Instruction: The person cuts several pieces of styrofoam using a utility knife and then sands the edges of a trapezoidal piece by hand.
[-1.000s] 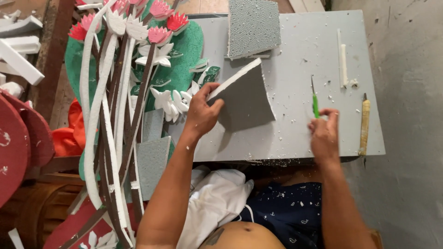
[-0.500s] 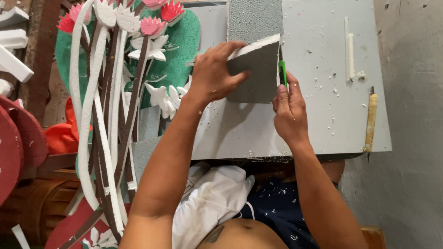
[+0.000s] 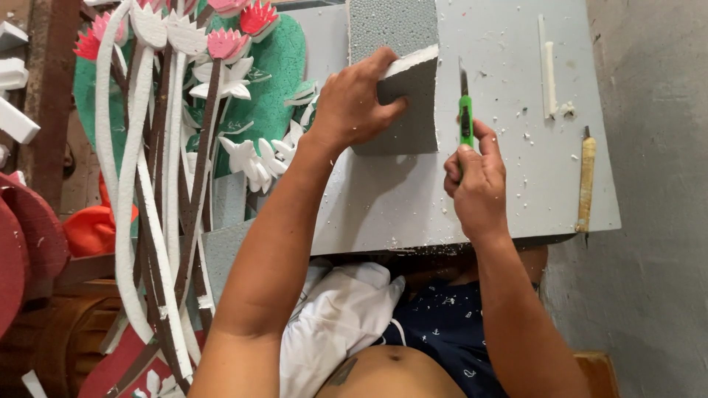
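Grey board (image 3: 516,199): fills centre and upper right of frame, lying flat, dusted with white crumbs.

Foam flower decoration (image 3: 184,147): left third of frame; long white and brown stems, pink and red blooms at top, green backing behind.

Second grey foam slab (image 3: 391,26): top centre, flat on the board, just behind the block in hand.

Grey foam block (image 3: 409,110): upper centre, on the board, tilted up with its white cut edge showing on top.

Left hand (image 3: 354,99): clamped over the block's left and top edge, fingers wrapped around it.

Right hand (image 3: 476,177): centre right, clenched around a green knife (image 3: 465,118); blade points up, just beside the block's right edge. Contact with foam: cannot tell.

Wooden-handled tool (image 3: 586,180): right edge of board, lying loose.

White stick (image 3: 549,74): upper right, lying loose.
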